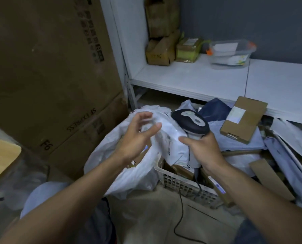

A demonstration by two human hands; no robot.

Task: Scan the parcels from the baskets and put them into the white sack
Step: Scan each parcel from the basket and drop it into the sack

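Observation:
My right hand grips the handle of a dark barcode scanner, whose cable runs down across the floor. My left hand hovers with spread, relaxed fingers over the white sack and holds nothing. A white poly-bag parcel lies between the hands, at the sack's mouth and over the basket's corner. The white plastic basket below holds brown boxes and bags. A flat cardboard parcel with a white label lies on grey mailers to the right.
Large stacked cardboard cartons stand close on the left. A white shelf at the back carries small boxes and a clear plastic tub. More mailers and cardboard pieces are piled at right. Bare floor lies in front of the basket.

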